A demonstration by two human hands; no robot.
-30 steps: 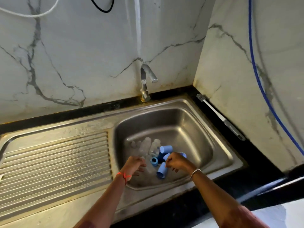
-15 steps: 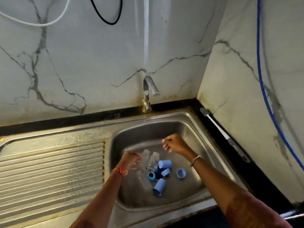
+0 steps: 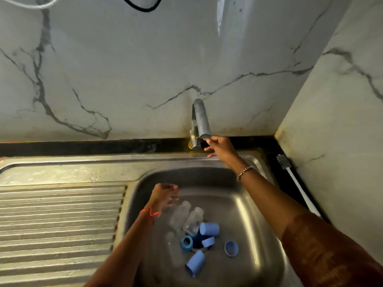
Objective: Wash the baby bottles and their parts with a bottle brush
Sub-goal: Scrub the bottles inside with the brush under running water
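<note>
The right hand has gone up from the pile to the tap, fingers straight at its spout, while the left hand hangs loose and empty over the bottles and blue caps in the sink, so water comes next, I reckon, with the brush untouched.

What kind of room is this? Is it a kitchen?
Most likely a kitchen, at the washing-up corner. There is a steel sink with a ridged draining board beside it, a tap against a marble-look wall, and clear baby bottles with blue caps lying in the basin.
</note>
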